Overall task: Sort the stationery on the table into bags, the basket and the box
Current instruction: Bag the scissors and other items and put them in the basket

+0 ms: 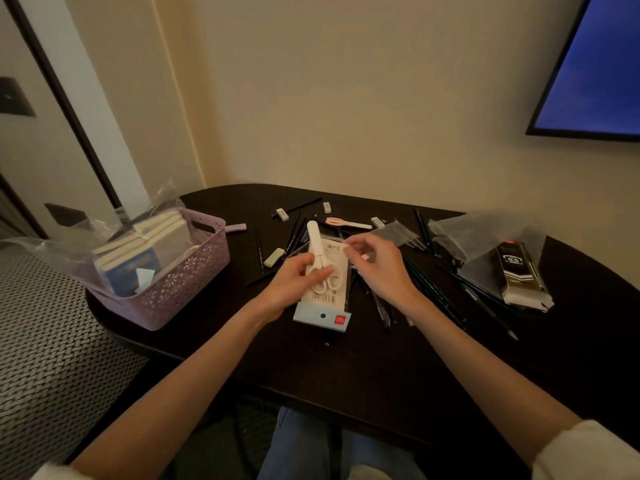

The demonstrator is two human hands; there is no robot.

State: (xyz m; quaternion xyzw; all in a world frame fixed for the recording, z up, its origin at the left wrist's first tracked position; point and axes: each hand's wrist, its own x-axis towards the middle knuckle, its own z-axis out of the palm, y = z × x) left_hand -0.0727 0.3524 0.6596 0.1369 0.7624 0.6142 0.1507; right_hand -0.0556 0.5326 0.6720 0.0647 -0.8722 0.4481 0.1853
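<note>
Left hand: you're gripping the white scissors with your left hand, thumb across the handles, pinning them onto their card at table centre — likely steadying the pair while it goes back in its packet.
Right hand: your right hand is pinching the clear sleeve at the card's top edge, at 1 o'clock from the scissors — I'd say you're opening it or pulling it over.
Basket: the lilac basket is sitting at 9 o'clock, holding a stack of notebooks with clear plastic bunched round them.
Box: the dark refill box is lying at 3 o'clock, partly under an empty-looking clear bag.
Loose: black pens are fanning out at 3 to 4 o'clock; pink scissors and small erasers are waiting at 12.
Table: the dark table is carrying all of it.
</note>
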